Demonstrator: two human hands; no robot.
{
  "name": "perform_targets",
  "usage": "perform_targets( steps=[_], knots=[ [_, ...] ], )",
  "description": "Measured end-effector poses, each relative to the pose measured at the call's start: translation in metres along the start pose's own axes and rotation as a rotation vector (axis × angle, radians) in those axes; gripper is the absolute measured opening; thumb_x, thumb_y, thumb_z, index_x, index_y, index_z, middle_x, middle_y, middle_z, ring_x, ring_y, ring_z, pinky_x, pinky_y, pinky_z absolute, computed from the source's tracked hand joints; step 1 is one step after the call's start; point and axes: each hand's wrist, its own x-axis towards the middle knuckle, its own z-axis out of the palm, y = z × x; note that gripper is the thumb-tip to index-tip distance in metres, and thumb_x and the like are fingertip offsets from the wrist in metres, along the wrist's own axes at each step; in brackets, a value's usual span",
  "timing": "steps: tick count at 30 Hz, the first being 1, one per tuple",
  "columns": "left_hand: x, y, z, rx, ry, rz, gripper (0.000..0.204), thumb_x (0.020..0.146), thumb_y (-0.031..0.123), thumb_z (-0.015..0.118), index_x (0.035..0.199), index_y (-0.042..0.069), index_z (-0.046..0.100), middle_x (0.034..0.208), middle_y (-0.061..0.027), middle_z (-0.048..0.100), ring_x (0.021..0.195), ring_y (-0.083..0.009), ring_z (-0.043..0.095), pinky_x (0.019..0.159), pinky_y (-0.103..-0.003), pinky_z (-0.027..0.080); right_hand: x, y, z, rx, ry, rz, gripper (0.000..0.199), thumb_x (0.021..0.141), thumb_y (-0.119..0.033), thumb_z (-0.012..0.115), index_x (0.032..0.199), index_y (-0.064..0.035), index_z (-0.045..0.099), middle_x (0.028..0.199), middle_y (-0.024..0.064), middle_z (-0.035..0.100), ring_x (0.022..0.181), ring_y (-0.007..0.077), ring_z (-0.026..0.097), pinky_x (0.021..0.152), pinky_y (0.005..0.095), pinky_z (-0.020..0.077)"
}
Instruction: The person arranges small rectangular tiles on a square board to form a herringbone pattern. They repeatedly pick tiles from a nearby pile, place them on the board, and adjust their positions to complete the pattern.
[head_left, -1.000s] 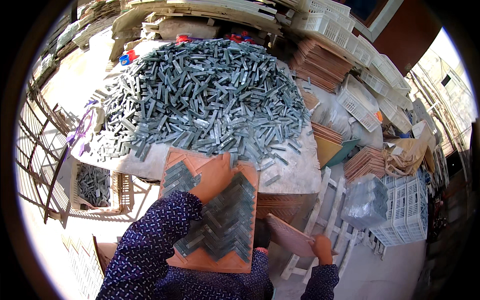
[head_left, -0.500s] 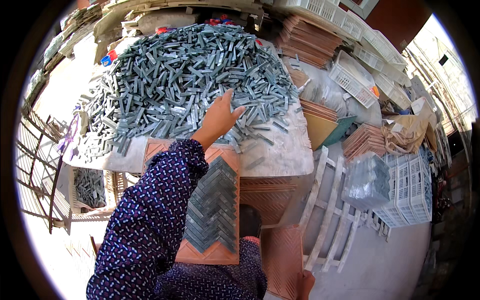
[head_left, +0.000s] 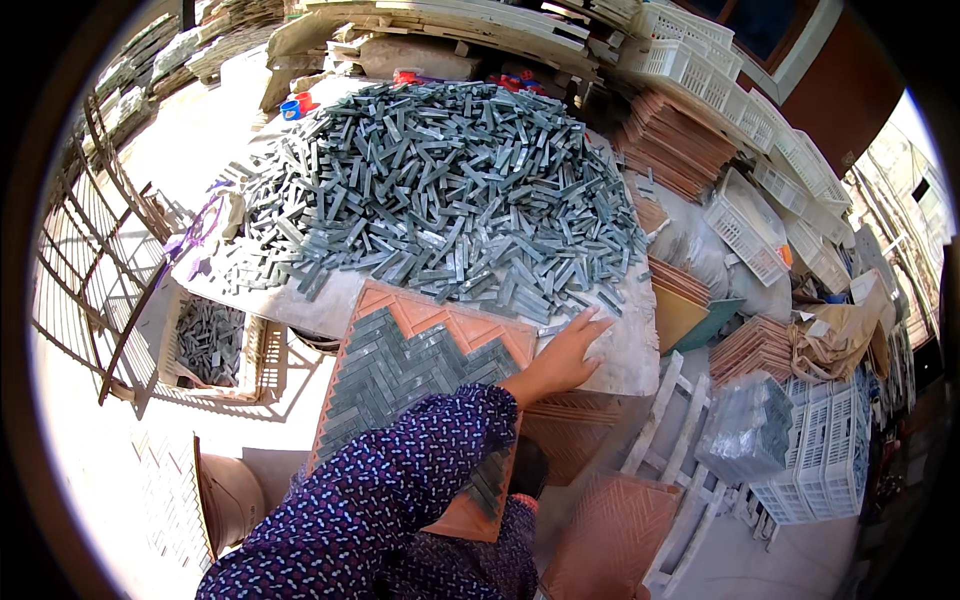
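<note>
My left hand [head_left: 562, 362] reaches across with its fingers apart, beside the right edge of an orange herringbone-patterned board [head_left: 440, 318]; I see nothing held in it. Dark grey stone strips [head_left: 385, 365] lie in a zigzag over much of that board, with bare orange at its far end and right side. My patterned left sleeve covers part of it. At the lower edge, only a bit of my right hand [head_left: 641, 593] shows, closed on a second orange herringbone board [head_left: 610, 530] that bears no strips. A large heap of loose strips [head_left: 450, 190] covers the table beyond.
The pale table [head_left: 632, 365] ends near the first board. A crate [head_left: 255, 360] of strips stands at left, by a metal railing [head_left: 85, 270]. To the right are a white slatted rack [head_left: 665, 410], a wrapped stack [head_left: 745, 425], white crates [head_left: 815, 450] and stacked orange boards [head_left: 675, 145].
My left hand has come back from the heap's near side to beside the board's right edge. The view has shifted, and more of the strip-covered board and the second orange board shows.
</note>
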Motion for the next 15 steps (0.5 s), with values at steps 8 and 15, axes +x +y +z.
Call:
perform_targets(
  steps=[8,15],
  knots=[
    [-0.115,0.105,-0.008,-0.461,-0.58,-0.38,0.037,0.084,0.014,0.062,0.118,0.0,0.058,0.115,-0.0174,0.061,0.111,-0.0304,0.056,0.095,-0.036,0.043,0.037,-0.136,-0.073,0.368,0.284,0.232,0.041,0.09,-0.034,0.059,0.095,0.007,0.062,0.082,0.0113,0.057,0.074,0.0203,0.05,0.069,0.036,0.0458],
    [-0.114,0.142,-0.062,-0.258,-0.079,-0.194,0.062,0.083,0.015,0.064,0.137,0.002,0.037,0.138,-0.0215,0.038,0.127,-0.0355,0.038,0.106,-0.04,0.03,0.078,-0.225,-0.054,1.133,0.36,0.204,0.029,0.089,-0.025,0.057,0.092,0.0038,0.058,0.089,0.0123,0.062,0.08,0.0243,0.058,0.075,0.0352,0.0462]
  ],
)
